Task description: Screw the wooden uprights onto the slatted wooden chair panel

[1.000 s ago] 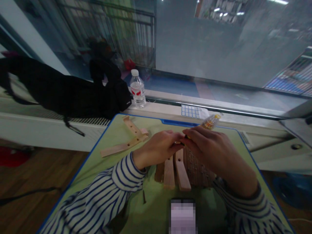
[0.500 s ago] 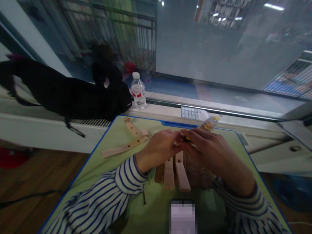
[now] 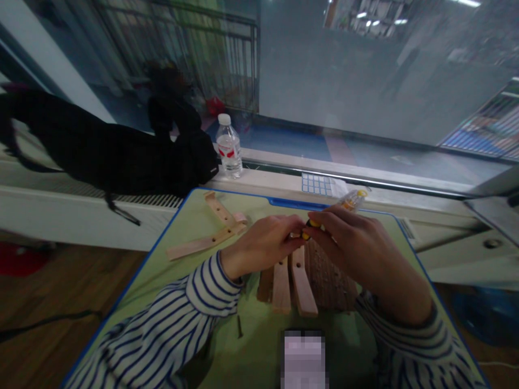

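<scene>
My right hand (image 3: pixel 365 254) is closed around a short yellow-and-black screwdriver (image 3: pixel 313 222), of which only bits of the handle show between the fingers. My left hand (image 3: pixel 263 243) meets it from the left, fingertips pinched at the handle's left end; what they grip is hidden. Below both hands, two pale wooden strips with holes (image 3: pixel 281 292) lie side by side over a rough brown board (image 3: pixel 330 281). Left of my left hand is a pair of joined wooden pieces (image 3: pixel 200 245) with holes. A screw (image 3: pixel 239 326) rests by my left sleeve.
The green, blue-edged table (image 3: pixel 162 292) stands against a windowsill. A clear bag (image 3: pixel 353 200) with yellow contents lies at its far edge. On the sill are a water bottle (image 3: pixel 229 148), a black bag (image 3: pixel 121 159) and a blue-gridded sheet (image 3: pixel 316 184). A pixelated object (image 3: pixel 304 359) is nearest me.
My right-hand fingers have shifted and lifted slightly, so more of the yellow-and-black handle shows. My left hand stays almost in place, and the view has tilted a little.
</scene>
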Demonstrator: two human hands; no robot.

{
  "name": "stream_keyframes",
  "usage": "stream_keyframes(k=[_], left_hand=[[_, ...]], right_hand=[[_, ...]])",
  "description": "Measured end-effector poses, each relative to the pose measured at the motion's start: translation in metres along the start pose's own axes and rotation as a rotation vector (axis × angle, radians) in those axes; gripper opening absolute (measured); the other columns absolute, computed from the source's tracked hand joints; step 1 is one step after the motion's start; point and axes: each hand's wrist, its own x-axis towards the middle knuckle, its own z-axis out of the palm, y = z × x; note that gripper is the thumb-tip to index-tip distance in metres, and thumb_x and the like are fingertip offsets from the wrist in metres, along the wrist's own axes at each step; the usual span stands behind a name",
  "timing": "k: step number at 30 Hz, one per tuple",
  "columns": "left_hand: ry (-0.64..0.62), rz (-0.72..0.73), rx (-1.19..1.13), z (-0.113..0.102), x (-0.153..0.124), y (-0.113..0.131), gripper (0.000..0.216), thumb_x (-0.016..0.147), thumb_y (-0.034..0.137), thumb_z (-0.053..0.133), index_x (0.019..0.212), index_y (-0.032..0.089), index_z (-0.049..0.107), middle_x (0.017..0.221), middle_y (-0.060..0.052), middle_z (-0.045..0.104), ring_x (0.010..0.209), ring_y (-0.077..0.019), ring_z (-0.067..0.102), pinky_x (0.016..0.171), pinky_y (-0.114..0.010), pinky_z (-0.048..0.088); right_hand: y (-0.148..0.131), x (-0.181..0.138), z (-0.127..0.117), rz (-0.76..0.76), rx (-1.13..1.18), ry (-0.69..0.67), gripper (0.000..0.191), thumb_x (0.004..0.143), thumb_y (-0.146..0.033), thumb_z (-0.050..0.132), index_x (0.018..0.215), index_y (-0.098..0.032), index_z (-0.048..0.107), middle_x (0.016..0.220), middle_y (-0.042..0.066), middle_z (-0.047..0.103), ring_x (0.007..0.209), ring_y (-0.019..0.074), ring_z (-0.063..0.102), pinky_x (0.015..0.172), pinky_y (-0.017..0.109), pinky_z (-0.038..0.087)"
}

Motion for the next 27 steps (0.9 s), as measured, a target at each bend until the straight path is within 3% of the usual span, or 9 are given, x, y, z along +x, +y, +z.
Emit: stream_keyframes(k=[9, 16, 27], left_hand=[[0.103, -0.020, 0.145, 0.0071, 0.0012, 0.0025, 0.024, 0.086, 0.042, 0.058, 0.091, 0.018, 0.063, 0.079, -0.001, 0.064, 0.075, -0.0179, 0.059, 0.065, -0.028, 0.041], [0.106, -0.014, 0.095, 0.0092, 0.0015, -0.0014, 0.021, 0.087, 0.039, 0.058, 0.093, 0.019, 0.062, 0.084, 0.000, 0.066, 0.076, -0.0168, 0.061, 0.063, -0.026, 0.040], [-0.022, 0.045, -0.050, 0.0028, -0.0001, -0.0010, 0.009, 0.090, 0.022, 0.053, 0.094, 0.019, 0.059, 0.090, 0.001, 0.064, 0.082, -0.0139, 0.059, 0.067, -0.023, 0.042]], right_hand=[[-0.0014, -0.0005, 0.0006, 0.012, -0.005, 0.010, 0.020, 0.094, -0.031, 0.048, 0.101, -0.017, 0.061, 0.092, 0.007, 0.066, 0.077, 0.0202, 0.064, 0.065, 0.032, 0.047], [0.0017, -0.0031, -0.0031, -0.095, 0.146, 0.034, 0.030, 0.092, -0.019, 0.048, 0.122, -0.019, 0.054, 0.122, 0.007, 0.062, 0.100, 0.0196, 0.062, 0.082, 0.032, 0.050], [-0.0030, 0.0012, -0.0009, -0.027, 0.040, 0.025, 0.017, 0.093, -0.028, 0.050, 0.095, -0.017, 0.062, 0.090, 0.006, 0.065, 0.078, 0.0200, 0.063, 0.066, 0.032, 0.048]])
